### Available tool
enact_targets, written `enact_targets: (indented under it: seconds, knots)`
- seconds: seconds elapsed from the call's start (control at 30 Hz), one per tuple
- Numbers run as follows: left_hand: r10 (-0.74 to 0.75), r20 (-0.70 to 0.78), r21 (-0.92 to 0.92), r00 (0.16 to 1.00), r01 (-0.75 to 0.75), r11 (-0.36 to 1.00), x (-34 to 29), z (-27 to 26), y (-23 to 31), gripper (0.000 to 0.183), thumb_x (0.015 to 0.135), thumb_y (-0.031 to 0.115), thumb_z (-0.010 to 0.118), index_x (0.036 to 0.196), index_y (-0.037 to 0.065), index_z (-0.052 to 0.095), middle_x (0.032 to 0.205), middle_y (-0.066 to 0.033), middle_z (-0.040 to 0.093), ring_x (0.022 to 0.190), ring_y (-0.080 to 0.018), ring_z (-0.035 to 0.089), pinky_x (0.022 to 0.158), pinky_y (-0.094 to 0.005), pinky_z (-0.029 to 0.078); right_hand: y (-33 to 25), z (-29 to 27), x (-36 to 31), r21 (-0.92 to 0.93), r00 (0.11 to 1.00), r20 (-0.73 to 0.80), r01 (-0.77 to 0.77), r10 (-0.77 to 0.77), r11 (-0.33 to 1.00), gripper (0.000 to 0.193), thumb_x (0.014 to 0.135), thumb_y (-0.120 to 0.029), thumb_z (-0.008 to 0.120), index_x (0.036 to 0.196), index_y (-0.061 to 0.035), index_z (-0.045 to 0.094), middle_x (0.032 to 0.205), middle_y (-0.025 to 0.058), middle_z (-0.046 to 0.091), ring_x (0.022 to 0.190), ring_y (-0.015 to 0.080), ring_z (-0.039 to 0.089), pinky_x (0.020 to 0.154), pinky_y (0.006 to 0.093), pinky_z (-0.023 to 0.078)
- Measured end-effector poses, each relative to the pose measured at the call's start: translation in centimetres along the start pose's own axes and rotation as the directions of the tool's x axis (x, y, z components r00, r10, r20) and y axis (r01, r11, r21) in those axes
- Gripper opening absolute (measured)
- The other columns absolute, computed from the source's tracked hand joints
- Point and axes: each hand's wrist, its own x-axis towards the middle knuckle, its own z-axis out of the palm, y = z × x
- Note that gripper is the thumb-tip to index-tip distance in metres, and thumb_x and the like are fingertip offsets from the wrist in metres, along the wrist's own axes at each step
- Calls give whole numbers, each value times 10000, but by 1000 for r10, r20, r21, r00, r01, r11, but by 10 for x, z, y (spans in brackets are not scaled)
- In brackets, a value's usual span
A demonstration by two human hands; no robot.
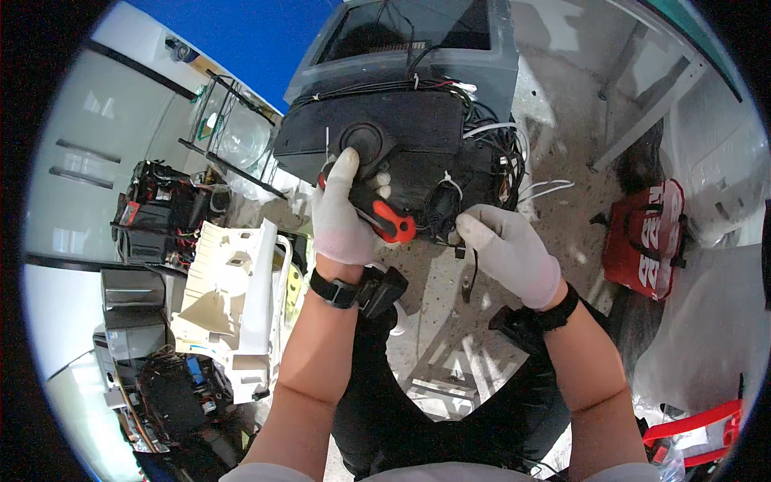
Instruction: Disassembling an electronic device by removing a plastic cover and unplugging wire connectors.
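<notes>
Head view shows our left hand (341, 213) closed around red-handled pliers (385, 218), our right hand (506, 249) pinching a black cable (470, 273) below the dark speaker panel (377, 132). We judge the cable limp and light, best gripped near its plug.

Repair workshop: dismantled appliances (229, 297), loose wiring (498, 153).

2 gloved hands: left hand (341, 213), right hand (507, 251). 1 red/black-handled tool (377, 213). 1 black appliance housing (385, 149) w/ wire bundle (494, 149). 1 white plastic panel (233, 289). 1 red bag (642, 241). 2 wrist straps.
</notes>
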Motion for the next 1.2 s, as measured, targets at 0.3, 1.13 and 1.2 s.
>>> enact_targets:
  seconds: [0.3,1.13,1.2]
  knots:
    - [102,-27,63,994,-100,993,4,16,7,335,865,201,609,1134,34,500,926,-78,604,659,-167,620,574,-270,532,2,20,9,38,997,-29,-75,76,996,384,871,-344,566,937,31,619,755,63,607,700,101,522,664,276,443]
    - [-186,247,454,951,56,889,-49,5,11,353,831,111,615,1136,-32,513,891,-63,618,679,-109,581,593,-234,483,5,39,-5,-155,975,-223,-44,9,987,343,814,-331,629,939,-13,621,732,138,636,644,202,619,611,309,483]
    - [-113,172,623,979,-19,782,-58,11,5,367,828,105,608,1155,-26,503,919,-78,610,708,-115,586,601,-251,491,4,37,-7,-237,976,-213,-2,-50,971,336,819,-334,616,931,-17,624,739,152,633,656,240,626,618,320,486]
